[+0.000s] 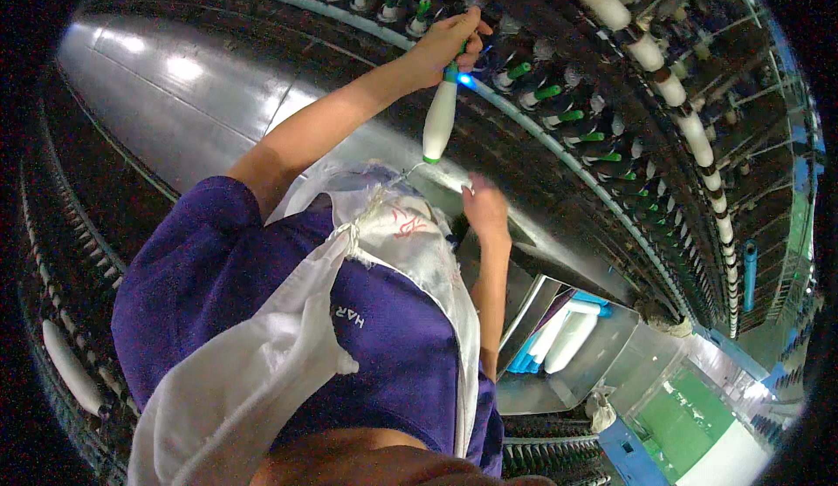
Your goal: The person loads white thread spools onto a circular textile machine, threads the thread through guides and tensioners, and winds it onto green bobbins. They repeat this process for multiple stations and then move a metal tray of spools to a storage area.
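My left hand (pixel 449 45) reaches up to the spinning frame, its fingers wrapped round the upper end of a white yarn bobbin (pixel 441 124). The bobbin hangs tilted below the hand, its green lower end showing. A small blue light (pixel 465 78) glows beside its top. My right hand (pixel 484 207) is lower, apart from the bobbin, beside the white apron (pixel 397 224). Its fingers look curled but are blurred, and what they may hold is hidden. A thin strand seems to run from the bobbin's lower end towards the apron.
A curved row of spindles with green tubes (pixel 546 93) lines the frame's rail. White roving rolls (pixel 668 85) run above it. An open metal box (pixel 602 364) holds white and blue tubes at the right. A shiny metal panel (pixel 192 85) stretches to the left. Another machine stands behind me.
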`<action>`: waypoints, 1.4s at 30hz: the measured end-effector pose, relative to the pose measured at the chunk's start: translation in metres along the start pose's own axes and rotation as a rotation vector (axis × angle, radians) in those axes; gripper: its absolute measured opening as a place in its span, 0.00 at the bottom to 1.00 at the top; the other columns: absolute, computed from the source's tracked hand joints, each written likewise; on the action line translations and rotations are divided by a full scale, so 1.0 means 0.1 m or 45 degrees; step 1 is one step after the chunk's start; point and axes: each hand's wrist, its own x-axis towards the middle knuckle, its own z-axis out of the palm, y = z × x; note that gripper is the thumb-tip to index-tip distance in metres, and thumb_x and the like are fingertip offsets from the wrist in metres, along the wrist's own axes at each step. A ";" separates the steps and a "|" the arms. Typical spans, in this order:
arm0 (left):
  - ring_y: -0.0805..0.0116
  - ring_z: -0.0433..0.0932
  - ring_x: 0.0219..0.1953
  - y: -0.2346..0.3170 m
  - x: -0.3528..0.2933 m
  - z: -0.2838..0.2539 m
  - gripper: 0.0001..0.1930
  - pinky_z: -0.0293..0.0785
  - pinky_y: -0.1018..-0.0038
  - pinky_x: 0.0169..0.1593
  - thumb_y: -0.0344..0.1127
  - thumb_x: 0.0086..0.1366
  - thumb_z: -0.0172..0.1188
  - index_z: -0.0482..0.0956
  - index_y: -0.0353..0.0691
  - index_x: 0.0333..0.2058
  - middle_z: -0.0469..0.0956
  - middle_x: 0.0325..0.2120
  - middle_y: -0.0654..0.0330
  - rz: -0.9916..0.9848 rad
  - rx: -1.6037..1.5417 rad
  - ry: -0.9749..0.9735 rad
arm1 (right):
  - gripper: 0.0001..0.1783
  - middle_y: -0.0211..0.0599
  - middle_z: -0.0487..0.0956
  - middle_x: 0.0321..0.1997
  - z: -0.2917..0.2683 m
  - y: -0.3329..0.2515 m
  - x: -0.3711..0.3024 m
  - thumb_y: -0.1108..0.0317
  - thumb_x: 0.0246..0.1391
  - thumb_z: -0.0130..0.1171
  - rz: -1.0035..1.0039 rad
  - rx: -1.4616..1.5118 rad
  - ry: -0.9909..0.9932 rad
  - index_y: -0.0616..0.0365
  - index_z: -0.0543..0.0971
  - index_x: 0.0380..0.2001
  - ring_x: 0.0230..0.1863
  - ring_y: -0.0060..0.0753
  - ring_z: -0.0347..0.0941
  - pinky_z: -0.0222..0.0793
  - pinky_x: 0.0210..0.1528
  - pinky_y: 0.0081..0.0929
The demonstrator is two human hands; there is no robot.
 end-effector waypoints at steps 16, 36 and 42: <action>0.81 0.55 0.17 -0.29 -0.24 -0.53 0.29 0.54 0.82 0.20 0.64 0.62 0.49 0.70 0.39 0.39 0.58 0.18 0.71 -0.479 -0.380 -0.160 | 0.14 0.41 0.75 0.47 -0.45 -1.02 0.43 0.73 0.51 0.56 -0.368 0.128 0.457 0.56 0.77 0.43 0.48 0.42 0.71 0.68 0.50 0.37; 0.48 0.80 0.29 -0.24 -0.61 -1.07 0.45 0.77 0.58 0.31 0.30 0.50 0.59 0.48 0.47 0.67 0.78 0.30 0.44 0.661 2.209 -0.972 | 0.21 0.40 0.77 0.26 -0.53 -0.57 0.96 0.54 0.48 0.61 -0.126 0.367 -0.772 0.62 0.76 0.37 0.29 0.32 0.74 0.69 0.32 0.33; 0.47 0.79 0.33 -0.19 -0.49 -1.13 0.41 0.76 0.55 0.35 0.33 0.53 0.57 0.50 0.47 0.66 0.78 0.34 0.47 0.547 2.005 -0.995 | 0.20 0.38 0.76 0.25 -0.51 -0.52 1.01 0.55 0.49 0.62 -0.260 0.481 -0.538 0.64 0.78 0.34 0.29 0.31 0.71 0.66 0.33 0.33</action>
